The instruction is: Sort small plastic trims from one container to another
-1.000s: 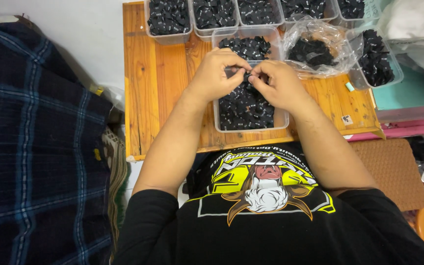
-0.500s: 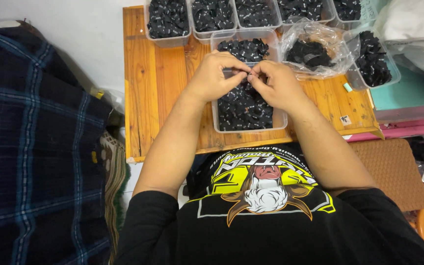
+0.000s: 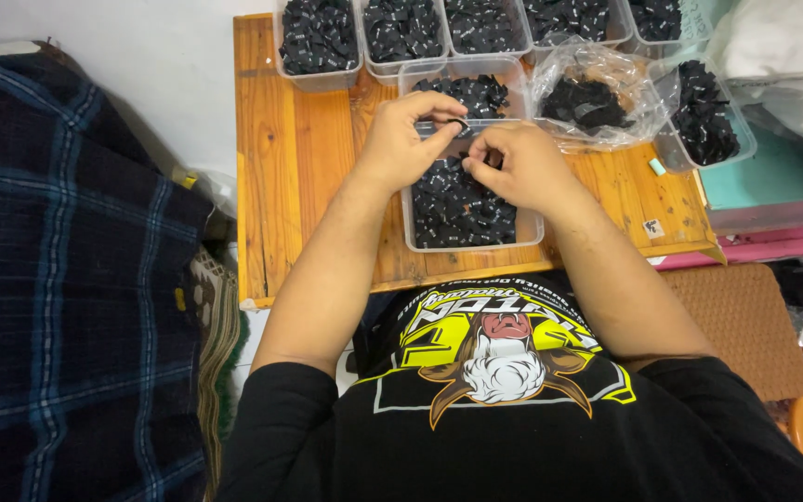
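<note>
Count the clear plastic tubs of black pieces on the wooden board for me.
8: five along the far edge, two mid-board, one at right. More may lie beyond the frame.

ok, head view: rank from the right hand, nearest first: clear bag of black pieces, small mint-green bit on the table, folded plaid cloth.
From the right hand:
1. Clear bag of black pieces, just beyond the hand, toward the back of the wooden table.
2. Small mint-green bit, farther out on the table's right part.
3. Folded plaid cloth, off the table, far to the left.
</note>
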